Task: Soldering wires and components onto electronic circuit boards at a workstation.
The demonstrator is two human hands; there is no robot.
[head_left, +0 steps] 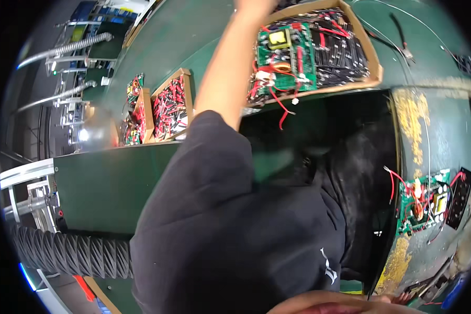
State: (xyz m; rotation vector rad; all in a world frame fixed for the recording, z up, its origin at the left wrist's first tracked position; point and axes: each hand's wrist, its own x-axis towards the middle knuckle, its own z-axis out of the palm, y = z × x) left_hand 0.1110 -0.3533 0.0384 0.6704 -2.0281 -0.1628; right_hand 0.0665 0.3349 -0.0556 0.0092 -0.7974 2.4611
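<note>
My left arm, in a dark sleeve, reaches up to the top edge. Only the wrist end of my left hand [255, 5] shows there; the fingers are cut off, so what they hold is hidden. Beside the forearm, a green circuit board [303, 62] with a yellow transformer, copper coil and red leads rests on a cardboard box [376, 63]. Many black cable leads [341, 62] with some red ones fill this box. My right hand does not show clearly.
Left of the forearm stands a smaller box of red and black leads [171, 107], with more boards behind. Another circuit board [424, 204] lies on the worn bench at right, near a black panel [460, 199]. A ribbed black hose [73, 252] runs at lower left. Pliers [406, 52] lie upper right.
</note>
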